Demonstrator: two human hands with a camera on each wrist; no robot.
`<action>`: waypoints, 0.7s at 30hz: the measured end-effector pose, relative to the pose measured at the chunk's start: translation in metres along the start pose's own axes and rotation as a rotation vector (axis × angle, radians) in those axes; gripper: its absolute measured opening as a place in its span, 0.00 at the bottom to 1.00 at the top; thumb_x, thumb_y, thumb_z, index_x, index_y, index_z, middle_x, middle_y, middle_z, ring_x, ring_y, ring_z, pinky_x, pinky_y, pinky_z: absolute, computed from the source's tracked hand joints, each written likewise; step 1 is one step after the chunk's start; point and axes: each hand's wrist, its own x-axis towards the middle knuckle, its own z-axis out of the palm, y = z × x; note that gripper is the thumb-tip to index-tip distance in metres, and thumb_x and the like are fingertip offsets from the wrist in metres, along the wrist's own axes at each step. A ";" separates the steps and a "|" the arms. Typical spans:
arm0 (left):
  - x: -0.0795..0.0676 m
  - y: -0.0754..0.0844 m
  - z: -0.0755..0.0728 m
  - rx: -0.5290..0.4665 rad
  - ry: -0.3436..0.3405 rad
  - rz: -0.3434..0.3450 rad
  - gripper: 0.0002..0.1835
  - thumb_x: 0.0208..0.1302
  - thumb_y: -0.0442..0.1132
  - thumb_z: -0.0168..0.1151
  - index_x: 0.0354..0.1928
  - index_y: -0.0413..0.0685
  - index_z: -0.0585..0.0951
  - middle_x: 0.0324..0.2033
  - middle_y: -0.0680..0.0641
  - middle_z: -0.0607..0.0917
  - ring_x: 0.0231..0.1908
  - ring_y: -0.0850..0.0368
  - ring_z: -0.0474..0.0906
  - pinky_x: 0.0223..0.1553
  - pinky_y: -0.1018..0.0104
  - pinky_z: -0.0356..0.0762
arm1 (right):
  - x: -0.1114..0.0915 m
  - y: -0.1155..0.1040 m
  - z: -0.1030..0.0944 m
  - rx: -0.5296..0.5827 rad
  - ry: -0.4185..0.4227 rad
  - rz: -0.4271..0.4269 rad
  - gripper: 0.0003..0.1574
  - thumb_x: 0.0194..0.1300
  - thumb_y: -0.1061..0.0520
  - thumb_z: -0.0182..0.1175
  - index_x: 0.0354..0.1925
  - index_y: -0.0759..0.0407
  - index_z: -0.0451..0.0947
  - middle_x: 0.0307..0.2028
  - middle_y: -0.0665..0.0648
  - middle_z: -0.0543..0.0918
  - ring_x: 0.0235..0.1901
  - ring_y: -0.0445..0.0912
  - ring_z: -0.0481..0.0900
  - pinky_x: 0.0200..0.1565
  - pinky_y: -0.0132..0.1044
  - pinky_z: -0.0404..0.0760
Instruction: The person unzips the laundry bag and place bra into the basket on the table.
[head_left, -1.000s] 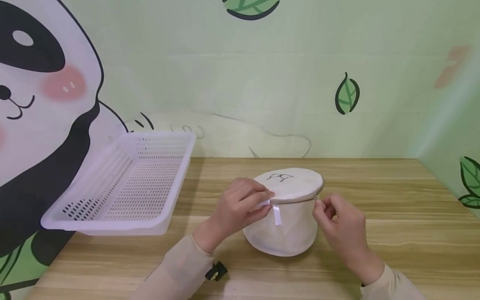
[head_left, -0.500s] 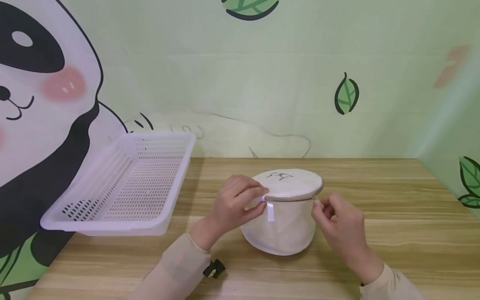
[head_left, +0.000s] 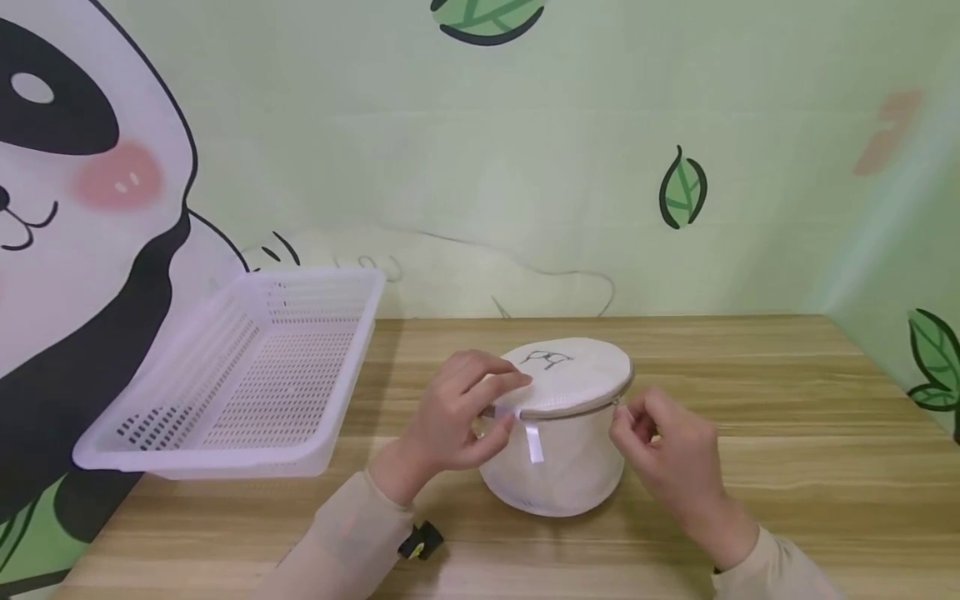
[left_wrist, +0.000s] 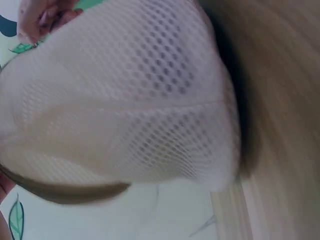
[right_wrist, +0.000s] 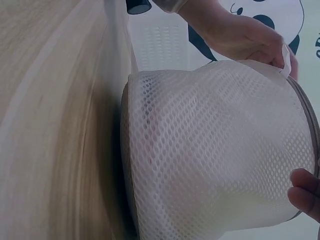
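Note:
A white mesh laundry bag (head_left: pixel 551 471), drum-shaped with a round lid (head_left: pixel 581 375), stands upright on the table. A zipper (head_left: pixel 573 410) runs round its rim, and a short white ribbon tab (head_left: pixel 534 443) hangs at the front. My left hand (head_left: pixel 453 412) is at the lid's left front edge, fingers over the lid and thumb spread apart below the rim. At the right front of the rim, my right hand (head_left: pixel 671 442) pinches the zipper pull, which its fingers mostly hide. Through the mesh (right_wrist: pixel 210 150), the contents are unclear.
A white plastic basket (head_left: pixel 315 454) with slotted walls stands at the left of the wooden table (head_left: pixel 787 433). Something small and black (head_left: pixel 422 542) lies by my left sleeve. A wall printed with a panda and leaves rises behind.
My left thumb has moved away from the fingers and off the rim by the tab. The bag has shifted slightly left in view, while my right hand stays at the zipper pull.

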 end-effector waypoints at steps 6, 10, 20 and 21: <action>0.013 0.023 -0.001 0.108 0.014 -0.055 0.16 0.62 0.49 0.56 0.44 0.47 0.81 0.39 0.46 0.83 0.40 0.51 0.79 0.42 0.58 0.77 | 0.000 -0.003 0.001 0.004 0.004 -0.011 0.06 0.45 0.62 0.56 0.18 0.55 0.69 0.12 0.44 0.70 0.12 0.34 0.64 0.16 0.21 0.63; 0.021 0.041 0.001 0.190 -0.014 -0.090 0.24 0.48 0.50 0.71 0.46 0.48 0.80 0.43 0.46 0.82 0.45 0.52 0.79 0.45 0.59 0.76 | 0.001 -0.006 0.002 0.017 0.003 -0.025 0.06 0.46 0.62 0.56 0.18 0.56 0.68 0.12 0.45 0.70 0.12 0.35 0.64 0.16 0.21 0.62; 0.022 0.059 0.011 0.277 -0.016 -0.085 0.26 0.40 0.50 0.77 0.43 0.51 0.81 0.43 0.48 0.81 0.44 0.52 0.79 0.46 0.61 0.74 | 0.001 -0.015 0.000 0.035 -0.002 -0.072 0.07 0.49 0.61 0.53 0.18 0.56 0.68 0.12 0.44 0.69 0.12 0.35 0.64 0.15 0.22 0.63; 0.021 0.060 0.012 0.277 -0.018 -0.088 0.26 0.40 0.50 0.77 0.43 0.51 0.81 0.43 0.48 0.81 0.44 0.52 0.79 0.46 0.61 0.74 | 0.000 -0.016 0.000 0.039 -0.004 -0.073 0.07 0.50 0.60 0.53 0.18 0.56 0.68 0.12 0.44 0.68 0.12 0.34 0.64 0.15 0.22 0.63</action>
